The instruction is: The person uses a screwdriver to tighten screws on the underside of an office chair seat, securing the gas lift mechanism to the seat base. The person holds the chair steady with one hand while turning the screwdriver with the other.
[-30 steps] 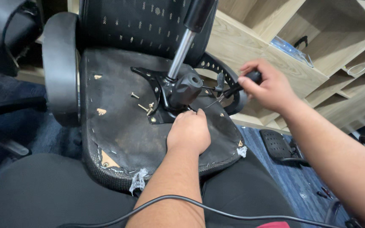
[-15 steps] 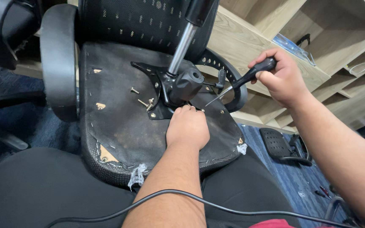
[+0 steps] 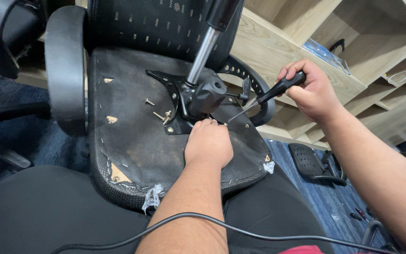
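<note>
A black cable (image 3: 222, 226) crosses the person's lap nearest the camera, and just beyond it the upturned chair seat (image 3: 132, 141) rests against the knees, its worn black underside facing up with torn fabric and staples along the near edge. The left hand (image 3: 208, 143) lies knuckles-up on that underside, fingers curled down at the near edge of the black mounting plate (image 3: 175, 101); whether they pinch a screw there cannot be told, since the fingertips are hidden. The right hand (image 3: 313, 91) is clenched round the black handle of a screwdriver (image 3: 264, 98), the thin shaft slanting down so its tip sits just beside the left fingertips. A few loose screws (image 3: 161, 114) lie on the seat touching the plate's left edge, small and likely to roll or slip off the tilted surface, so they are best pinched between fingertips. The plate with its bulky knob and the chrome gas cylinder (image 3: 202, 52) rising from it looks rigid and heavy; the seat as a whole seems awkward and weighty, better steadied by a flat palm or by its padded armrest (image 3: 64, 70) than by the frayed fabric. Further off stand wooden shelves (image 3: 353, 51) and a blue carpet (image 3: 325, 197).
</note>
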